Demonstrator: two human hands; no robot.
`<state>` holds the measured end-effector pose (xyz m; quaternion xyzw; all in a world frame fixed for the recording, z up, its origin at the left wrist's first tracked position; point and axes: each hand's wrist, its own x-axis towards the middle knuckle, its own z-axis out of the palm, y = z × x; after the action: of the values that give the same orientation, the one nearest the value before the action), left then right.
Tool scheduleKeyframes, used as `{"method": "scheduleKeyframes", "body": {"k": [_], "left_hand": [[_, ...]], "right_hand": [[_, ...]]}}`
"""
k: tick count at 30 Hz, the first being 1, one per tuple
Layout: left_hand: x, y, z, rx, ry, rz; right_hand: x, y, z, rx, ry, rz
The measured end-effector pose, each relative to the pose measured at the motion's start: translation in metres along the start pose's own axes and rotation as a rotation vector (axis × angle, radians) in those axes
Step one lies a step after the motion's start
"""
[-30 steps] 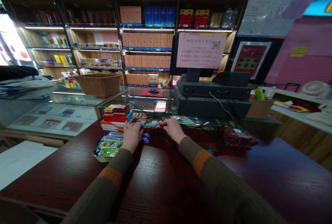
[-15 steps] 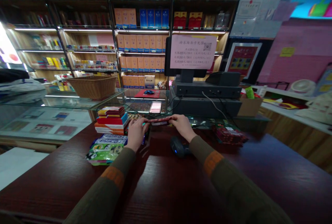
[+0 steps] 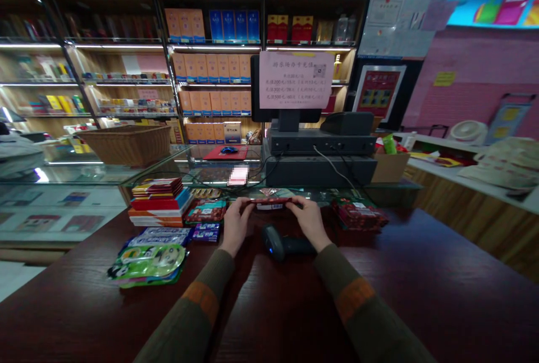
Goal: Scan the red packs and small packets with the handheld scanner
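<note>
Between my two hands is a flat dark-red snack packet [image 3: 270,203], held edge-on just above the counter, with a white barcode label facing me. My left hand [image 3: 236,225] pinches its left end, and my right hand [image 3: 310,220] pinches the right end. A black barcode scanner [image 3: 281,244] with a small blue light lies on the counter below the packet. To the right of my right hand sits a stack of dark-red packets [image 3: 357,214]. Left of my left hand are red-and-teal packets [image 3: 205,211] and small purple packets [image 3: 206,232].
A pile of small boxes [image 3: 159,206] and green panda-printed bags [image 3: 151,262] occupy the counter's left. Behind stand a monitor with a pink notice [image 3: 293,79], a cash drawer [image 3: 320,171] and a wicker basket [image 3: 128,144] on the glass case.
Both hands have moved rightward with the packet, away from the goods on the left. The red-and-teal and purple packets now show more fully. The whole view has shifted a little.
</note>
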<state>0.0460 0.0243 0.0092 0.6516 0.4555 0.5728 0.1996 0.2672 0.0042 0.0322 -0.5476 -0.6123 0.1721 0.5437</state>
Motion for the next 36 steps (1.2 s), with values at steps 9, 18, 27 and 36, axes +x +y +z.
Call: {"method": "scheduleKeyframes", "body": {"k": [9,18,27,36], "left_hand": [[-0.002,0.0,0.018,-0.102,0.164,0.019],[-0.001,0.005,0.016,0.161,0.253,0.222],[-0.004,0.006,-0.006,0.531,-0.101,0.481],[-0.007,0.004,-0.008,0.658,0.005,0.463]], "right_hand": [[0.004,0.016,0.003,0.126,0.102,-0.067],[0.015,0.0,0.01,0.301,-0.057,-0.065],[0.02,0.0,0.018,0.434,0.032,0.054],[0.014,-0.017,0.019,0.48,-0.009,0.06]]}}
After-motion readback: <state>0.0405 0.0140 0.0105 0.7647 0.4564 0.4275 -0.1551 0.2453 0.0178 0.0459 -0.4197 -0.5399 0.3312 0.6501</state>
